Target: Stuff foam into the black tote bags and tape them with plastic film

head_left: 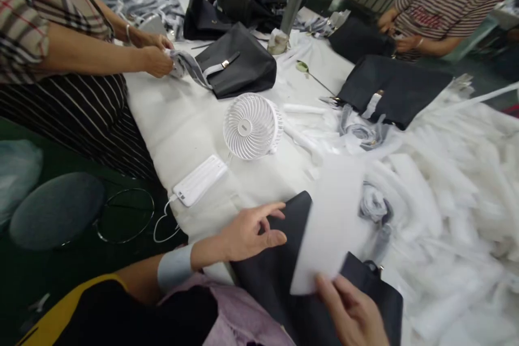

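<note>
My left hand (249, 232) hovers with fingers spread over the left edge of a black handbag (275, 275) that lies on the table in front of me. My right hand (351, 313) pinches the lower edge of a white foam sheet (330, 227) that rests partly on the bag. A grey fabric strap (373, 205) lies just right of the sheet.
A white desk fan (251, 125) and a white power bank (199, 179) sit mid-table. Other black bags (239, 62) (395, 89) lie farther off, where two people's hands work. White foam strips (458, 200) pile up on the right. A stool (57, 208) stands at the left.
</note>
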`<state>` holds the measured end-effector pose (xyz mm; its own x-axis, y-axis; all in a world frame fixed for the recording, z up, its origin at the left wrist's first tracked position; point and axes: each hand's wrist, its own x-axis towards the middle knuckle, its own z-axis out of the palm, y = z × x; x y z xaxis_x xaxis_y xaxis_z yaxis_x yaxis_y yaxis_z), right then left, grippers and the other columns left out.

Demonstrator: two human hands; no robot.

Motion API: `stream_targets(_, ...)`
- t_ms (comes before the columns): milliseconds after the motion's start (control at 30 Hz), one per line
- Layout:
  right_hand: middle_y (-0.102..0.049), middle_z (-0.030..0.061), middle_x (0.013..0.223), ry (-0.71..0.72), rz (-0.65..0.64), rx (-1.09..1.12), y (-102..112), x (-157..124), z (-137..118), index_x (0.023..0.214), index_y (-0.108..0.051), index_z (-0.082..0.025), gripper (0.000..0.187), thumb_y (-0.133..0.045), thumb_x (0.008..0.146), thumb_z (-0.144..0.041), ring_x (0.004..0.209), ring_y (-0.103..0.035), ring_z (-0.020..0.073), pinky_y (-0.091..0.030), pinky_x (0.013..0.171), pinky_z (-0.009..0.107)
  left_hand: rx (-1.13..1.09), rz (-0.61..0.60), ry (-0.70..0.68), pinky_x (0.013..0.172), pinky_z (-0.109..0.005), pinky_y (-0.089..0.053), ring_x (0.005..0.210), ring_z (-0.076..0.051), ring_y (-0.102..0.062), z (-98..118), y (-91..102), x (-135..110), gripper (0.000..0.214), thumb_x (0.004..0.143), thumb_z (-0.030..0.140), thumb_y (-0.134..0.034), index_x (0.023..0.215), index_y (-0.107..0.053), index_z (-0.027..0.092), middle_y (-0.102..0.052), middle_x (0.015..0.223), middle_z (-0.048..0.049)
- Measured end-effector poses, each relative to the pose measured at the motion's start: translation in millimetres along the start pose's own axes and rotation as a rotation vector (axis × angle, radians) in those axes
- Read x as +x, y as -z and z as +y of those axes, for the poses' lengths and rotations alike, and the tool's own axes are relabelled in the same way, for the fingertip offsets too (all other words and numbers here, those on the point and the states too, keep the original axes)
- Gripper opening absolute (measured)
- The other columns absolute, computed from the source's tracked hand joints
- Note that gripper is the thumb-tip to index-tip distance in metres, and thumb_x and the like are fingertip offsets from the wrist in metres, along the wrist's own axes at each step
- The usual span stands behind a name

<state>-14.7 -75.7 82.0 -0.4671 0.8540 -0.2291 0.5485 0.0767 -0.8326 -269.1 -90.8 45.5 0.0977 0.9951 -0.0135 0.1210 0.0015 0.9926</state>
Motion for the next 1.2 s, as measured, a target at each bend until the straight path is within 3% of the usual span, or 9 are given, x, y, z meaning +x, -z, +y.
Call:
stream_targets(100, -0.072, 0.0036, 0.085, 0.308, -0.153, -0.138, -32.3, 45.1, -23.2, 0.089, -0.069, -0.02, 0.03, -0.049, 0.098, -0.04, 0.076, -0.067, 0.0181, -0.054, 0.069, 0.024, -0.196, -0.052, 0.085, 0.068, -0.025, -0.048, 0.077, -0.015, -0.06, 2.1, 9.2, 7.7, 0.036, 0.093, 0.044, -0.057, 0.107, -0.062, 0.012, -0.068, 0.098, -0.0064)
stream_targets(233, -0.068, 0.013, 0.114, 0.608, 0.125, -0.543, -46.3, 98.8, -8.2, 0.116, -0.064, -0.017, 0.031, -0.046, 0.099, -0.036, 0.106, -0.063, 0.0253, -0.052, 0.09, 0.039, -0.183, 0.111, 0.116, 0.067, -0.024, -0.047, 0.08, -0.016, -0.058, -7.9, 36.1, 10.3, 0.037, 0.096, 0.047, -0.049, 0.1, -0.059, 0.011, -0.064, 0.092, -0.0052)
stream_targets(333, -0.063, 0.0154, 0.124, 0.7, 0.149, -0.779, -53.1, 121.0, 8.2, 0.124, -0.058, -0.016, 0.034, -0.043, 0.1, -0.035, 0.124, -0.052, 0.0318, -0.036, 0.105, 0.057, -0.049, 0.079, 0.139, 0.063, -0.023, -0.043, 0.074, -0.014, -0.056, -11.4, 55.8, 10.3, 0.034, 0.095, 0.046, -0.05, 0.096, -0.058, 0.012, -0.062, 0.084, -0.0022)
stream_targets(400, -0.067, 0.0114, 0.105, 0.743, 0.184, -0.735, -58.7, 121.9, 15.5, 0.107, -0.061, -0.016, 0.024, -0.046, 0.098, -0.032, 0.113, -0.057, 0.0292, -0.031, 0.107, 0.058, 0.09, 0.061, 0.162, 0.06, -0.023, -0.039, 0.067, -0.012, -0.052, -9.6, 62.6, 11.3, 0.031, 0.095, 0.044, -0.051, 0.089, -0.057, 0.013, -0.057, 0.075, 0.0012)
stream_targets(500, -0.061, 0.0032, 0.079, 0.818, 0.412, -0.587, -63.0, 109.0, 23.0, 0.085, -0.058, -0.02, 0.013, -0.053, 0.093, -0.027, 0.091, -0.061, 0.0224, -0.035, 0.101, 0.049, 0.282, 0.03, 0.151, 0.056, -0.023, -0.032, 0.059, -0.01, -0.045, -1.8, 64.8, 14.4, 0.031, 0.095, 0.041, -0.05, 0.079, -0.053, 0.016, -0.048, 0.064, 0.0054)
stream_targets(567, -0.057, 0.0005, 0.074, 0.857, 0.502, -0.555, -62.2, 99.0, 25.9, 0.08, -0.057, -0.021, 0.012, -0.054, 0.091, -0.025, 0.083, -0.061, 0.0199, -0.036, 0.097, 0.045, 0.346, 0.008, 0.109, 0.055, -0.023, -0.028, 0.056, -0.009, -0.041, 4.9, 63.8, 17.0, 0.032, 0.096, 0.04, -0.049, 0.073, -0.049, 0.017, -0.042, 0.06, 0.0068)
stream_targets(767, -0.055, -0.0024, 0.068, 0.885, 0.554, -0.558, -57.9, 87.4, 23.1, 0.074, -0.054, -0.022, 0.016, -0.055, 0.09, -0.021, 0.075, -0.06, 0.0166, -0.035, 0.091, 0.042, 0.415, -0.018, 0.127, 0.054, -0.024, -0.026, 0.054, -0.01, -0.044, 12.6, 54.8, 29.4, 0.036, 0.095, 0.04, -0.051, 0.068, -0.044, 0.018, -0.042, 0.057, 0.0064)
stream_targets(1000, -0.054, -0.0029, 0.064, 0.879, 0.566, -0.553, -58.1, 86.5, 21.9, 0.073, -0.054, -0.021, 0.02, -0.055, 0.093, -0.022, 0.072, -0.06, 0.0155, -0.035, 0.088, 0.042, 0.686, -0.411, 0.097, 0.056, -0.026, -0.03, 0.07, -0.019, -0.063, 0.0, 37.8, 44.6, 0.027, 0.096, 0.035, -0.053, 0.077, -0.061, 0.017, -0.066, 0.073, -0.0037)
stream_targets(1200, -0.057, -0.003, 0.064, 0.878, 0.569, -0.551, -58.1, 88.3, 25.1, 0.074, -0.056, -0.021, 0.02, -0.057, 0.094, -0.022, 0.073, -0.06, 0.0149, -0.036, 0.088, 0.04, 0.754, -0.666, 0.02, 0.055, -0.025, -0.035, 0.071, -0.02, -0.065, 3.8, 35.6, 55.9, 0.025, 0.094, 0.033, -0.055, 0.08, -0.067, 0.016, -0.071, 0.078, -0.0053)
